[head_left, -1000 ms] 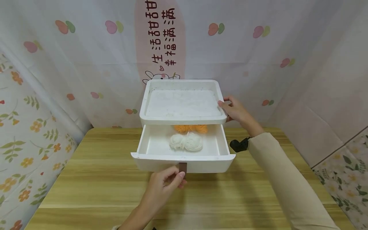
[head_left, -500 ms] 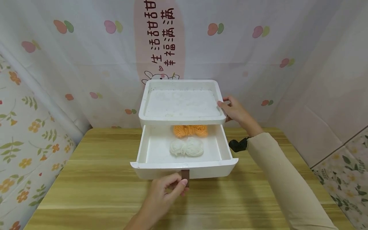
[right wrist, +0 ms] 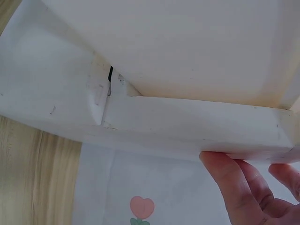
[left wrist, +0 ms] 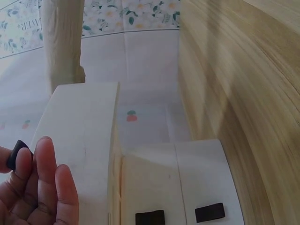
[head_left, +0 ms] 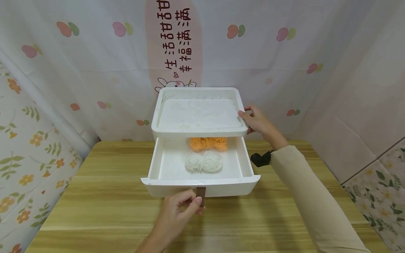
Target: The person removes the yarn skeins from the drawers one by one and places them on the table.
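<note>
A white drawer cabinet [head_left: 199, 112] with a raised rim around its top stands on the table. Its upper drawer [head_left: 171, 161] is pulled out, and inside lie a white yarn skein [head_left: 204, 162] and, behind it, an orange yarn skein [head_left: 209, 143], partly hidden under the cabinet top. My left hand [head_left: 178, 211] pinches the brown pull tab [head_left: 200, 192] on the drawer front between thumb and fingers; the tab looks dark in the left wrist view. My right hand [head_left: 257, 123] grips the cabinet's right side, thumb on the top rim, fingers against the side wall.
Two lower drawer fronts [left wrist: 192, 183] with dark tabs [left wrist: 210, 212] show shut below the open drawer. The wooden table [head_left: 110, 196] runs around the cabinet. A patterned curtain [head_left: 126, 88] hangs close behind it, with floral cloth [head_left: 31, 158] at the left.
My left hand has drawn the drawer further out toward me by the tab, baring more of the orange yarn. Over the last half second it barely moves. My right hand keeps its place.
</note>
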`<control>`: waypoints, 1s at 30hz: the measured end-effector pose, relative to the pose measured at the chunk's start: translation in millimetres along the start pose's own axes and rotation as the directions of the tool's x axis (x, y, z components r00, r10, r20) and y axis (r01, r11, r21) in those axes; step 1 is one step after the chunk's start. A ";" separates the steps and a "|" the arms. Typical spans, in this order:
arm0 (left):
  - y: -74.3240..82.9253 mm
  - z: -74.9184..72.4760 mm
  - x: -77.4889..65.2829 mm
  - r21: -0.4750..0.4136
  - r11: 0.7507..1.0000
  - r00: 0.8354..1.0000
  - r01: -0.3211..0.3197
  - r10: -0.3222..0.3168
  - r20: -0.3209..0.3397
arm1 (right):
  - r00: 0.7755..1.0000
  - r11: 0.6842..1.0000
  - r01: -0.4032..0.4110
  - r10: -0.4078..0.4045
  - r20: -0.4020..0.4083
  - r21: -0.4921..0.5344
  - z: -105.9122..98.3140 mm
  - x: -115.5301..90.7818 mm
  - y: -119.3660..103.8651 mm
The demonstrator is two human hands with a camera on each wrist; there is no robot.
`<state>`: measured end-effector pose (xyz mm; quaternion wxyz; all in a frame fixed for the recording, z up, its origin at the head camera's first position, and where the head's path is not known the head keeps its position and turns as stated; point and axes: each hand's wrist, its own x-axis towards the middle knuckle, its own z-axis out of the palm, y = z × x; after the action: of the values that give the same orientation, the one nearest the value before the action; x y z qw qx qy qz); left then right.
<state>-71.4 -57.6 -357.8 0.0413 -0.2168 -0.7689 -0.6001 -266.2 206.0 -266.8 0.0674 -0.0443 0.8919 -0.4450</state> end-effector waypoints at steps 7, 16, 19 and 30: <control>-1.7 -1.1 0.5 0.014 1.000 1.000 0.021 -0.022 0.011 | 1.000 1.000 0.000 0.000 0.003 -0.005 -0.3 -0.9 -1.8; 3.1 -13.2 0.5 0.168 0.978 0.975 0.126 -0.154 0.163 | 1.000 1.000 0.001 -0.001 0.000 -0.009 -0.8 -2.4 -2.8; 14.5 -22.4 3.9 0.172 0.980 0.965 0.100 -0.138 0.224 | 1.000 1.000 0.004 -0.004 0.002 -0.010 -0.9 -2.8 -2.0; 50.4 -39.8 41.6 0.288 0.943 0.977 -0.168 0.120 0.177 | 1.000 1.000 0.001 -0.001 0.001 -0.004 0.7 -2.2 0.7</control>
<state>-97.5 -73.9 -287.7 0.0569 -0.3101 -0.8344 -0.4521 -263.9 206.2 -267.6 0.0673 -0.0452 0.8928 -0.4432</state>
